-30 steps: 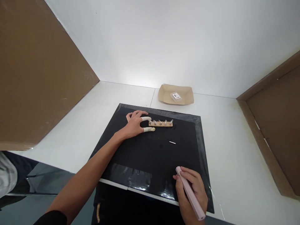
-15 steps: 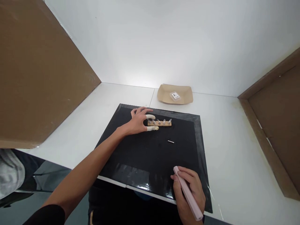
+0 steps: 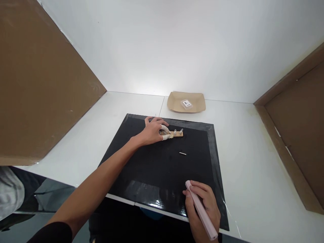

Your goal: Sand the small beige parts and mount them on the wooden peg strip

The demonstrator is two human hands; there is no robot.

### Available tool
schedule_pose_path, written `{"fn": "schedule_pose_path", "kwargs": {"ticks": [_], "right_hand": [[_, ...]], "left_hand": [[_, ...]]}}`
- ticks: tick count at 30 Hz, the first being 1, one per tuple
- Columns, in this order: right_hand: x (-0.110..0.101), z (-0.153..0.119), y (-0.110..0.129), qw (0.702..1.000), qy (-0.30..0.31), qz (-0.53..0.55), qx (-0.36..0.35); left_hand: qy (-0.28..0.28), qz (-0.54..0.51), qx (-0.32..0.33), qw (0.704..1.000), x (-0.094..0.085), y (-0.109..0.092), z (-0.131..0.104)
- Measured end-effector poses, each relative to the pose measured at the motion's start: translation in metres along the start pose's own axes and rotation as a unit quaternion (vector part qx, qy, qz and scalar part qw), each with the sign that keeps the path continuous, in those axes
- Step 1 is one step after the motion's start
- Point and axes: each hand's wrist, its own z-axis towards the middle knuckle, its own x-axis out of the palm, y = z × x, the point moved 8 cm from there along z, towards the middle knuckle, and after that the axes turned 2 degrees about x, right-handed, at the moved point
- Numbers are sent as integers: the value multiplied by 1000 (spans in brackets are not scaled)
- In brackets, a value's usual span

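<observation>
My left hand (image 3: 158, 131), white covers on its thumb and index finger, reaches over a small light-wood strip (image 3: 179, 134) on the black mat. The covered fingertips are closed around one of the small clear pegs standing along the strip. To the right, two clear pegs (image 3: 181, 131) stick up, slightly tilted; those to the left are partly hidden by the fingers. My right hand (image 3: 206, 206) is wrapped round a pale pink pen-shaped tool (image 3: 201, 211), held slanting near the mat's front edge. Between the hands lies a short silver metal rod (image 3: 182, 153).
The black mat (image 3: 152, 162) rests on a white table (image 3: 243, 162). Behind it stands a brown paper tray (image 3: 174, 106) holding a small clear box (image 3: 186, 104) with a label. Cardboard panels (image 3: 45, 84) rise at left and right, with a white wall at the back.
My left thumb and index finger have come together and moved slightly right along the strip. My right hand still holds the pink tool in much the same place. The view has shifted a little.
</observation>
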Motion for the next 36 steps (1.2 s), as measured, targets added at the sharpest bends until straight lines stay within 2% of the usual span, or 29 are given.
{"fn": "schedule_pose_path", "kwargs": {"ticks": [4, 11, 19, 24, 29, 36], "right_hand": [[0, 0, 2, 1000, -2, -6, -9], [5, 2, 9, 999, 14, -18, -48], [5, -1, 4, 999, 25, -18, -19], [6, -1, 4, 999, 24, -24, -16], [4, -1, 3, 999, 10, -31, 16], [4, 1, 6, 999, 14, -40, -26]], "left_hand": [[-38, 9, 0, 999, 3, -2, 0], [-79, -15, -40, 996, 7, -5, -4], [-106, -24, -76, 991, 6, -7, -5], [-106, -14, -70, 992, 6, -12, -6], [-109, 0, -58, 992, 5, -17, -7], [-105, -2, -54, 993, 7, -16, -7]]}}
